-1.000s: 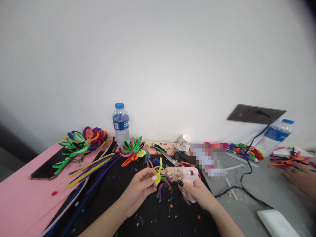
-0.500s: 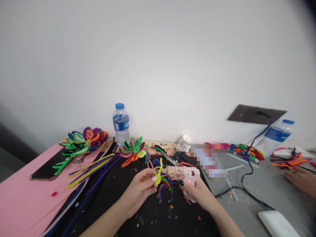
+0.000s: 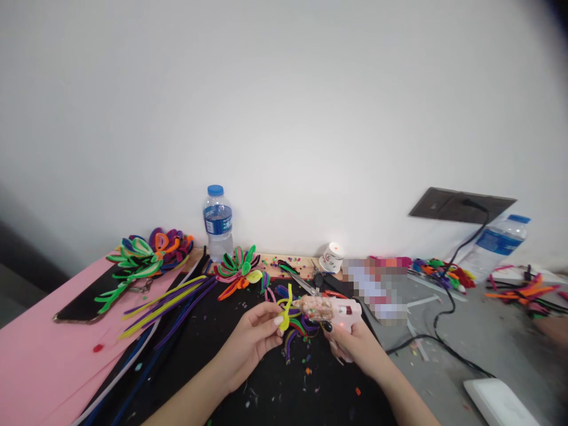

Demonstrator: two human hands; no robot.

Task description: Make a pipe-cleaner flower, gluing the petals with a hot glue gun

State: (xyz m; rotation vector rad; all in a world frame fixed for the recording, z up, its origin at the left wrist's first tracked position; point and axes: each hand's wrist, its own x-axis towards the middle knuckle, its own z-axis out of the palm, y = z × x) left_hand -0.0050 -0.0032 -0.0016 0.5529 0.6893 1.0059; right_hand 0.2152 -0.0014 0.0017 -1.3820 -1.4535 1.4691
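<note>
Between thumb and fingers, my left hand [image 3: 255,340] pinches a yellow pipe-cleaner piece [image 3: 285,318] with one end sticking up. My right hand [image 3: 352,343] is wrapped around the grip of a pale pink hot glue gun [image 3: 339,313], its tip pointing left at the yellow piece; whether the tip touches it I cannot tell. Purple, green and red pipe-cleaner bits [image 3: 293,340] lie on the black mat [image 3: 275,390] just beneath. Beyond my hands stands a multicoloured pipe-cleaner flower [image 3: 242,272]. Scissors [image 3: 304,285] rest behind the glue gun.
Left are a phone [image 3: 82,305], a pipe-cleaner bouquet [image 3: 151,254] and loose yellow and purple stems [image 3: 168,305]. Against the wall stand a water bottle [image 3: 218,228] and a paper cup [image 3: 332,258]. A black cable [image 3: 452,305] crosses the right side, near a co-worker's blurred hand [image 3: 552,328].
The glue gun has shifted very slightly to the right; my left hand stays nearly still. At the far right, the co-worker's hand has drawn back toward the edge, away from the orange stems.
</note>
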